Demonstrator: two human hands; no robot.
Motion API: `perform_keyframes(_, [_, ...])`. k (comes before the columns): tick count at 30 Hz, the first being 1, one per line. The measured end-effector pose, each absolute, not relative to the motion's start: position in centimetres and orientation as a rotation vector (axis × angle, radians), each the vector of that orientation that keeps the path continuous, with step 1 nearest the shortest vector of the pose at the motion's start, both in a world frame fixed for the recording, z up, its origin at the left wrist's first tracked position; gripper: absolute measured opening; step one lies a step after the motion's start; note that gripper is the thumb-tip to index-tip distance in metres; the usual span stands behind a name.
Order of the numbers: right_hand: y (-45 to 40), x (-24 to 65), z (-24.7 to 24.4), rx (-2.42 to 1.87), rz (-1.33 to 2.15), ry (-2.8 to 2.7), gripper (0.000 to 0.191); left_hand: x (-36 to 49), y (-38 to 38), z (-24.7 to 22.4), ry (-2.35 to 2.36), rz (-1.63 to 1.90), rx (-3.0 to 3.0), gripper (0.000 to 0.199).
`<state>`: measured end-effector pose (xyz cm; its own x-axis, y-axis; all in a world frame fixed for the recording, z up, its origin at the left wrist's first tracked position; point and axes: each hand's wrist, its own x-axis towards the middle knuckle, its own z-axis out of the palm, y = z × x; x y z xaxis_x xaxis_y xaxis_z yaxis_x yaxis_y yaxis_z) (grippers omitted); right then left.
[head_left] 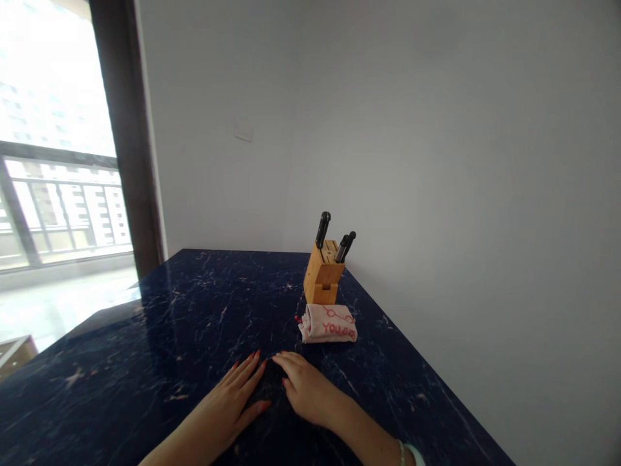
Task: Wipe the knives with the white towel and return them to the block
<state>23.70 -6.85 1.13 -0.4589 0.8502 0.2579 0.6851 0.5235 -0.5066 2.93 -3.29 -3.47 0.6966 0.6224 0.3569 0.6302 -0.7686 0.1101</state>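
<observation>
Tabletop (194, 310) beneath, our left hand (231, 396) lies flat, thumb apart; our right hand (309, 389) rests, fingers together. Beyond sits a folded towel (328, 325), then a wooden block (320, 279) holding three black-handled tools (323, 230) near the right edge; leftward, the surface widens.

Left hand (233, 396), right hand (306, 388) on dark marbled table (218, 304); folded cloth (328, 325) ahead, knife block (322, 279) behind it
</observation>
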Motion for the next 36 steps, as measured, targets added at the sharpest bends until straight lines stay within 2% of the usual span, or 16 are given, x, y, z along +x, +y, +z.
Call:
perform_keyframes(20, [-6.81, 23.8, 0.92, -1.215, 0.378, -2.314, 0.046, 3.1, -3.56, -3.01, -1.065, -0.486, -2.83, 0.056])
perform_keyframes(36, [-6.72, 23.94, 0.83, -1.178, 0.373, -2.301, 0.047, 2.93, -3.5, -3.35, -1.048, -0.622, -2.855, 0.057])
